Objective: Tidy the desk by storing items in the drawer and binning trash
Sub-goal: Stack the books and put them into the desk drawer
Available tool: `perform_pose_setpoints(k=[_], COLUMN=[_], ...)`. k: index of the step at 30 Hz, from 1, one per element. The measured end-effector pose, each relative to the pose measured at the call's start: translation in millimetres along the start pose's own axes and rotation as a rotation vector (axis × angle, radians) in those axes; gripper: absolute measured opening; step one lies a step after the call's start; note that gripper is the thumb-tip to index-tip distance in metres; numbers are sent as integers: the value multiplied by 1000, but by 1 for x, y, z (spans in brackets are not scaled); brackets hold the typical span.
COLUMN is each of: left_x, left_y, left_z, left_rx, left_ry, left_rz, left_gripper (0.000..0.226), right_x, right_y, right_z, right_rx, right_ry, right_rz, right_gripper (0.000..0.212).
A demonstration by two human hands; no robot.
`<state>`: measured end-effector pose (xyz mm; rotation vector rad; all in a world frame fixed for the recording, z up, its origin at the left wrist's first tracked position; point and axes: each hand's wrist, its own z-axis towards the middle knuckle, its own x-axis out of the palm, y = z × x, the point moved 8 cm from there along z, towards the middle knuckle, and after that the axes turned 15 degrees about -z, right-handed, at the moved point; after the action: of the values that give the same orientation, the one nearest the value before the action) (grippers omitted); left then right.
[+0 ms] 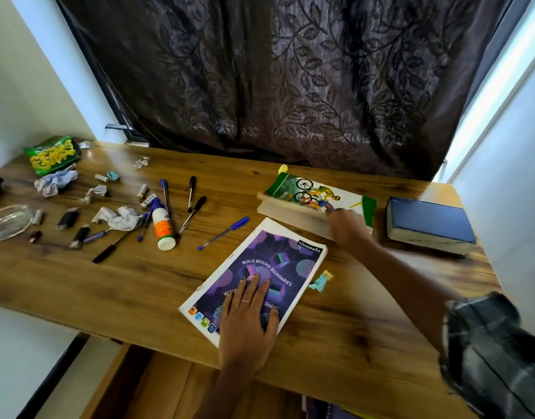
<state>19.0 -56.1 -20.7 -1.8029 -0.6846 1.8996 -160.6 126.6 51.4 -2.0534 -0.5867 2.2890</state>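
Observation:
My left hand [248, 316] lies flat, fingers straight, on a purple notebook [278, 261] near the desk's front edge. My right hand [348, 228], blurred, grips the near right corner of a thick book with a green cycling cover [308, 192], whose cover side is tilted up. A thick blue book [426, 225] lies at the far right. Several pens [224, 232], a glue bottle [163, 226], crumpled papers [56, 182] and a green snack wrapper [53, 155] are scattered on the left half of the wooden desk [124, 285].
An open drawer [169, 388] shows below the desk's front edge. A glass dish [7, 222] sits at the left edge, with small dark items and batteries beside it. A torn paper scrap [320, 281] lies right of the notebook. A dark curtain hangs behind.

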Motion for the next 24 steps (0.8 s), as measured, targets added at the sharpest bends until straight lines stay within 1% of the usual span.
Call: perform_pose_setpoints(k=[3, 5, 7, 9, 11, 13, 15, 16, 18, 19, 20, 21, 23, 24], left_x=[1, 2, 1, 1, -1, -4, -11, -19, -35, -46, -62, -84, -131, -152], left_y=[0, 1, 0, 0, 2, 3, 0, 3, 9, 14, 19, 19, 11, 3], left_z=[0, 0, -1, -1, -2, -4, -6, -5, 3, 10, 19, 26, 40, 44], left_rx=[-1, -2, 5, 1, -3, -3, 7, -50, -254, -349, -384, -388, -267, -183], left_ry=[0, 5, 1, -7, -33, -72, -111, -160, -235, -293, -365, -444, -592, -618], left_rz=[-21, -25, -36, -67, -126, -225, -408, -601, -1057, -1233, -1277, -1269, -1343, -1370], left_gripper=[66, 74, 75, 75, 75, 68, 52, 42, 30, 32, 38, 42, 46, 48], right_x=[-18, -33, -53, -79, -107, -135, -165, -179, -202, -210, -217, -222, -228, -229], right_y=[-33, -51, -68, -80, -86, -92, -98, -100, -100, -99, -97, -95, -89, -85], right_z=[5, 5, -1, -11, -23, -36, -53, -62, -79, -87, -95, -103, -118, -123], right_rx=[142, 190, 228, 232, 195, 158, 126, 101, 38, 10, -24, -66, -154, -189], right_ry=[-82, -172, -291, -450, -602, -731, -842, -896, -977, -1003, -1026, -1052, -1097, -1106], right_rz=[112, 151, 221, 261, 269, 281, 278, 265, 199, 151, 99, 49, -41, -70], right_gripper=[26, 24, 24, 26, 28, 26, 24, 24, 23, 23, 22, 22, 20, 21])
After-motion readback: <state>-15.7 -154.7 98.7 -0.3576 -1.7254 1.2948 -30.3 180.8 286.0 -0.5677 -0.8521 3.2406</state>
